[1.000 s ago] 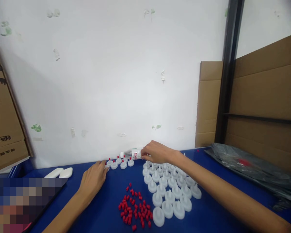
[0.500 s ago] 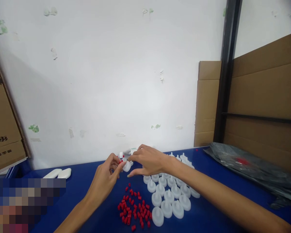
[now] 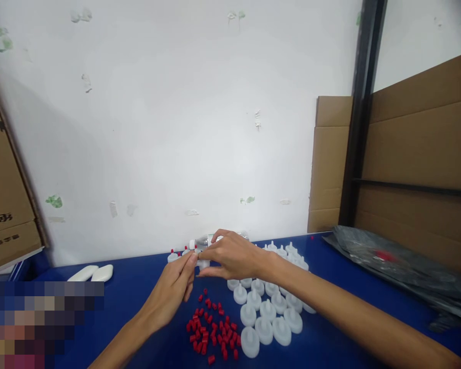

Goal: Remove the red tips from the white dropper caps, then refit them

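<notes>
My left hand (image 3: 173, 287) is closed in a pinch, thumb against fingers, at the far middle of the blue table. Red showed at these fingertips a moment ago; now they cover what they hold, apparently a small red cap. Meeting it from the right, my right hand (image 3: 232, 256) has thumb and forefinger around a translucent white nozzle lid (image 3: 204, 264), partly hidden by the fingers. Loose red caps (image 3: 215, 333) lie in a pile nearer to me. Several white nozzle lids (image 3: 268, 310) stand spouts up in rows under and beside my right forearm.
Behind my left hand stand red-tipped lids (image 3: 172, 256). A clear bottle (image 3: 203, 241) lies against the wall. Two white oval objects (image 3: 102, 273) rest at left. On the right are a grey plastic bag (image 3: 392, 266), cardboard (image 3: 330, 164) and a dark post (image 3: 359, 113).
My right thumb and fingers have closed in around the white lid. Both hands have come together, and the left fingertips now cover the red that showed there. Red-tipped lids behind are more visible.
</notes>
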{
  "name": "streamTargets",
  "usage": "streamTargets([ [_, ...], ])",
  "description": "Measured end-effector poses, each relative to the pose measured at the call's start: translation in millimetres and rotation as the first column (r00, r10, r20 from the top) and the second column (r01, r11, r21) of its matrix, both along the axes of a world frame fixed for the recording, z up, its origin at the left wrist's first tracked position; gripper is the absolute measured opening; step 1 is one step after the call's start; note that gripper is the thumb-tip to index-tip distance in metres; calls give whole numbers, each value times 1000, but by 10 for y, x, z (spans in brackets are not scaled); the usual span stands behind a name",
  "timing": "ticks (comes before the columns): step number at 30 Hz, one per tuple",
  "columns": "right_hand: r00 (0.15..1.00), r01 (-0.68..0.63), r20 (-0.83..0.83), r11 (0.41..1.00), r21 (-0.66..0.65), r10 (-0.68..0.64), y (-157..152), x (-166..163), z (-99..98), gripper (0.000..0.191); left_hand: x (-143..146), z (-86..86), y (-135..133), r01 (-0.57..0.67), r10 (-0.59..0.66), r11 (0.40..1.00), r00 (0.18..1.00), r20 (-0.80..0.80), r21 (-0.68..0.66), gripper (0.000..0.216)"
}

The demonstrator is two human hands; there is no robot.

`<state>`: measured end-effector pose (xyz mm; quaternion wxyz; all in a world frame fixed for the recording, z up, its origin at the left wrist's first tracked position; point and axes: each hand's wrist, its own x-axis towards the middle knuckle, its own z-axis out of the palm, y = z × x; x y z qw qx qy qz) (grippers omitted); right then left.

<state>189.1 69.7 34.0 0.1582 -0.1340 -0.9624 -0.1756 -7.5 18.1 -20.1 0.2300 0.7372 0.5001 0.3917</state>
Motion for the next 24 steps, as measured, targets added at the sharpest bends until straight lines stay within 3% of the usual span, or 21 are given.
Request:
streamTargets([
  [4,1000,-3,13,1000,25,3,56,23,9,17,13,57,26,23,-9,994,992,124,-110,51],
  [8,999,31,-8,999,11,-31,198,120,-29,18,-88,120,71,-5,19,992,993,117,-123,47],
  [12,996,78,-41,996,-43,-80,307,184,-107,18,-211,12,159,-47,40,995,996,-80,-89,47],
  [17,995,96,-17,991,-92,-98,359,156,-236,12,-223,-130,157,-64,28,994,937,-348,-91,24],
  [21,995,100,16,989,-113,-99,370,100,-322,10,-217,-111,139,-66,3,991,883,-469,-118,29],
  [24,995,96,50,988,-119,-91,364,67,-366,11,-293,-102,185,-136,85,989,842,-533,-58,35],
])
